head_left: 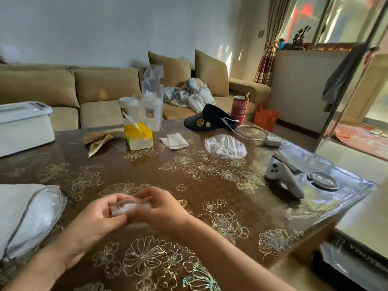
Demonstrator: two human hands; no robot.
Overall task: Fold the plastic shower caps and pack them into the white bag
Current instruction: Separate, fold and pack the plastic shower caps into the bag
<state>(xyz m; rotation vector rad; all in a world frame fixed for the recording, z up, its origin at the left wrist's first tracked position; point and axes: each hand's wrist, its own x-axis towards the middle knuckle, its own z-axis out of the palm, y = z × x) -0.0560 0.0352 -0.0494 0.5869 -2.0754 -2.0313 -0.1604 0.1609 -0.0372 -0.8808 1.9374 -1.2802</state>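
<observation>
- I see a brown glossy table (210,185) with gold flower outlines.
- At its left edge lies a soft white bag (19,211), crinkled clear plastic at its mouth.
- My left hand (92,219) and right hand (161,208) meet, fingers curled and pinching a small folded clear plastic shower cap (131,207) between them.
- Another crumpled translucent shower cap (225,145) lies well apart, far right.
</observation>
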